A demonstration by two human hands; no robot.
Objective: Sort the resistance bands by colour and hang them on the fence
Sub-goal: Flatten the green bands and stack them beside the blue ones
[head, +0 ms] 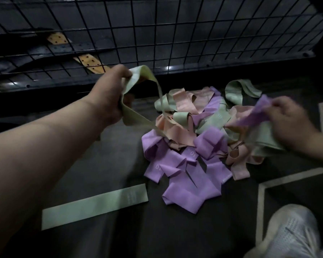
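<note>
Holding a green band, left hand has its grip curled round it; right hand pinches a purple band. Pile lies on the floor near the fence. Risk: green band's tail runs under peach loops, so pulling likely drags them along. Two pile purples read "10"; flat green band label illegible.

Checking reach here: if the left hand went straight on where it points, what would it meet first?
Likely the fence, near its lower edge. The left hand, gripping a green band, points at it with nothing visible between, though depth is unclear.
</note>
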